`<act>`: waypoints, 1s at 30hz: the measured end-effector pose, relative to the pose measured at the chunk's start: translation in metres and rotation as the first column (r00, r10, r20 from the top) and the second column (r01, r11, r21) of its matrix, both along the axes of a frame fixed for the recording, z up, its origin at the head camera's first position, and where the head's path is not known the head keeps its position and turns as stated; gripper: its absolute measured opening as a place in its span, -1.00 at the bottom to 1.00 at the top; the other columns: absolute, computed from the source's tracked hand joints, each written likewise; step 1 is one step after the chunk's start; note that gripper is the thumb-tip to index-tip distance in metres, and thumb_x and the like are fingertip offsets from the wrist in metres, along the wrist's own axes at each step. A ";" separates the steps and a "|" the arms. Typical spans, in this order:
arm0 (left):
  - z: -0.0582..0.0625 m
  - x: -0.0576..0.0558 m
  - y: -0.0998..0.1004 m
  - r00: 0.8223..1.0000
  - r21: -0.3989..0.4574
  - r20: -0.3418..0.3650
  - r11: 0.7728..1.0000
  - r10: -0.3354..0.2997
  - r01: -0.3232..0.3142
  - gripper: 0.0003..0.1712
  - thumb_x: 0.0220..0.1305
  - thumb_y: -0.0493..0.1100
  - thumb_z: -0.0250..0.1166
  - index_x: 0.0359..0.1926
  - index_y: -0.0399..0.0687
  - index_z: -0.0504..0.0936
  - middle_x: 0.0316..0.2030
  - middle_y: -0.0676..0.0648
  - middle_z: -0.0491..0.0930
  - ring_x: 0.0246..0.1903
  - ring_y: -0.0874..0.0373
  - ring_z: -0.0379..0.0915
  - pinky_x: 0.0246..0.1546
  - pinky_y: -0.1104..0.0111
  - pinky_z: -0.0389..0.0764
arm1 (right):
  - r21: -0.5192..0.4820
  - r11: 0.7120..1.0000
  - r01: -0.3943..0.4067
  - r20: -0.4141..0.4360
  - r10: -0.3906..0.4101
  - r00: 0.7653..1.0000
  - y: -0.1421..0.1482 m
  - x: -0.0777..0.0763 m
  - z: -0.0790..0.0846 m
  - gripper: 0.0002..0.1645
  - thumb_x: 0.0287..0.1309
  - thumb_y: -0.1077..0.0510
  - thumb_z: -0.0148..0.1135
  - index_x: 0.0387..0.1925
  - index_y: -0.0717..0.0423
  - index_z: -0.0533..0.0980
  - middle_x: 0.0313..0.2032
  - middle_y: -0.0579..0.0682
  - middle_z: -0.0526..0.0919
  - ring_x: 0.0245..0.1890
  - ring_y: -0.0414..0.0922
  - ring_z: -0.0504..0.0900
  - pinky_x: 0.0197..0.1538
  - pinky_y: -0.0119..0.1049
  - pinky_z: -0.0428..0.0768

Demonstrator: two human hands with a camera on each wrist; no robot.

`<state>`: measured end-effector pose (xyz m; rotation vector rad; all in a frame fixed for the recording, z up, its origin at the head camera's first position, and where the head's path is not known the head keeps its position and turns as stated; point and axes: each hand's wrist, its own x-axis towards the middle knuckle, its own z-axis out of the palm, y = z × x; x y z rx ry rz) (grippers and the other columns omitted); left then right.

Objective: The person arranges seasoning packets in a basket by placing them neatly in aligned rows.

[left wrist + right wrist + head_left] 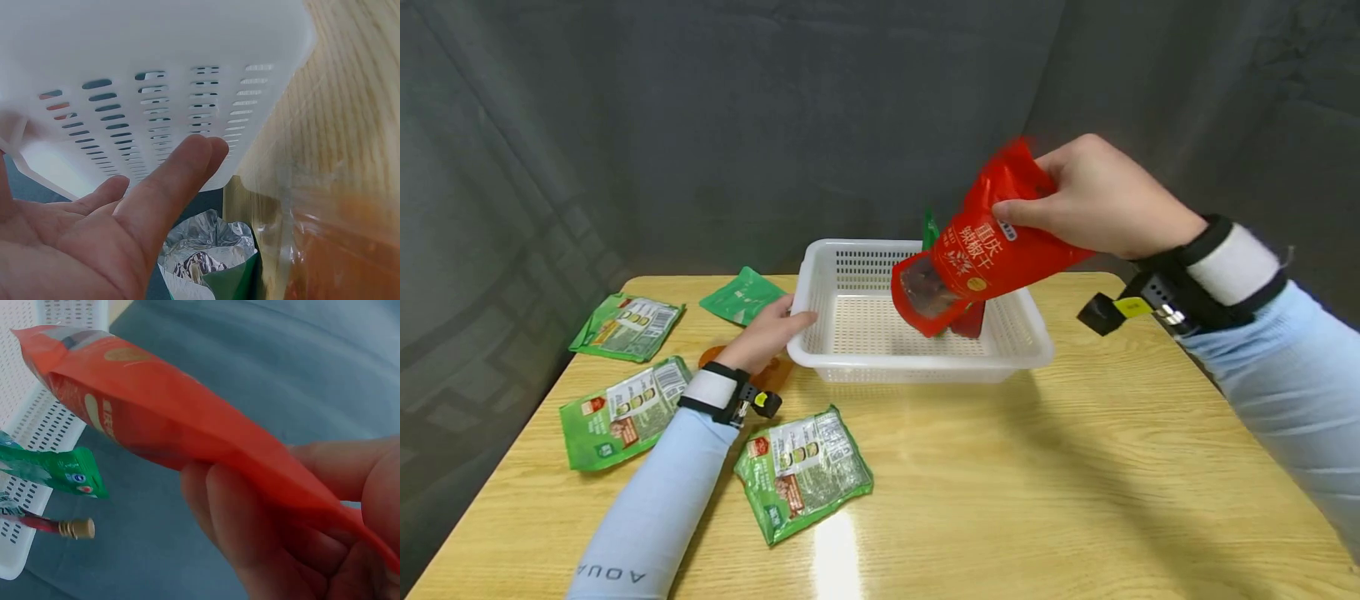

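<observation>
My right hand [1093, 196] pinches a red pouch of dried chilli [977, 242] by its upper part, thumb on the front and fingers behind. Tilted, the pouch hangs over the right half of a white plastic basket [925, 362], its clear-windowed bottom end pointing down and left. In the right wrist view the pouch [156, 406] shows edge-on between thumb and fingers. My left hand [767, 333] holds the basket's left rim, thumb over the edge and fingers against the slotted outer wall [125, 44]. Inside the basket, a green packet [56, 469] leans beside a gold-capped bottle [75, 528].
Three green printed packets lie on the table: one [628, 325] at back left, another [625, 412] below it, one [805, 471] in front. A plain green pouch [743, 296] sits left of the basket. An orange packet [775, 375] lies partly under the left wrist. A dark curtain [820, 125] hangs behind.
</observation>
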<state>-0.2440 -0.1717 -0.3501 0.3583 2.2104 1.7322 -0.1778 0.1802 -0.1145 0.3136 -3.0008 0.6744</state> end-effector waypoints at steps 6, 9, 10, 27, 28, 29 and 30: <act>-0.001 0.002 -0.001 1.000 -0.011 0.003 1.000 0.012 -0.012 -0.26 0.50 -0.05 0.07 0.53 -0.19 0.02 0.32 -0.37 0.30 0.14 -0.28 0.43 -0.06 0.04 0.61 | 0.023 0.999 -0.024 0.083 0.022 0.996 -0.035 -0.027 -0.008 -0.49 0.25 -0.08 0.31 -0.01 0.28 0.58 -0.16 0.20 0.69 -0.29 0.07 0.69 -0.19 -0.11 0.69; -0.001 0.003 -0.001 1.000 -0.008 0.004 1.000 0.009 -0.009 -0.27 0.50 -0.05 0.07 0.53 -0.19 0.02 0.32 -0.37 0.30 0.14 -0.29 0.43 -0.06 0.04 0.61 | 0.038 0.999 -0.036 0.113 0.031 0.993 -0.050 -0.040 -0.013 -0.56 0.26 -0.01 0.30 -0.02 0.26 0.57 -0.16 0.19 0.68 -0.25 0.08 0.67 -0.12 -0.07 0.68; 0.000 0.004 -0.001 1.000 -0.008 0.003 1.000 0.009 -0.009 -0.27 0.50 -0.05 0.07 0.53 -0.20 0.03 0.32 -0.37 0.30 0.14 -0.29 0.43 -0.06 0.04 0.61 | 0.044 0.998 -0.041 0.121 0.036 0.992 -0.054 -0.044 -0.014 -0.59 0.27 0.01 0.29 -0.03 0.26 0.57 -0.16 0.19 0.68 -0.24 0.09 0.67 -0.11 -0.07 0.67; 0.004 0.011 0.000 1.000 0.001 -0.004 1.000 0.009 -0.009 -0.27 0.50 -0.08 0.08 0.52 -0.21 0.04 0.30 -0.41 0.31 0.12 -0.32 0.45 -0.09 0.01 0.62 | 0.294 0.955 -0.032 0.081 0.008 0.997 -0.102 -0.095 -0.055 -0.63 0.23 0.19 0.26 0.00 0.35 0.54 -0.05 0.26 0.63 -0.16 0.13 0.67 -0.06 -0.02 0.66; 0.004 0.011 0.000 1.000 0.000 -0.004 1.000 0.009 -0.009 -0.28 0.50 -0.08 0.08 0.52 -0.20 0.04 0.30 -0.41 0.31 0.12 -0.31 0.46 -0.09 0.01 0.63 | 0.299 0.954 -0.024 0.080 0.000 0.997 -0.104 -0.096 -0.058 -0.63 0.22 0.21 0.26 0.01 0.34 0.54 -0.03 0.26 0.63 -0.15 0.14 0.67 -0.05 -0.02 0.66; 0.005 0.012 0.001 1.000 -0.001 -0.005 1.000 0.009 -0.009 -0.28 0.50 -0.08 0.08 0.53 -0.19 0.04 0.30 -0.41 0.31 0.11 -0.31 0.46 -0.09 0.02 0.63 | 0.300 0.954 -0.018 0.080 -0.006 0.997 -0.105 -0.096 -0.060 -0.64 0.22 0.21 0.27 0.01 0.34 0.54 -0.02 0.27 0.63 -0.15 0.15 0.67 -0.04 0.00 0.65; 0.005 0.012 0.001 1.000 -0.001 -0.006 1.000 0.008 -0.008 -0.28 0.50 -0.08 0.08 0.53 -0.19 0.05 0.30 -0.40 0.32 0.11 -0.31 0.46 -0.09 0.02 0.63 | 0.301 0.953 -0.011 0.080 -0.014 0.997 -0.106 -0.096 -0.062 -0.63 0.22 0.22 0.29 0.02 0.33 0.54 0.00 0.27 0.62 -0.14 0.15 0.66 -0.03 0.01 0.64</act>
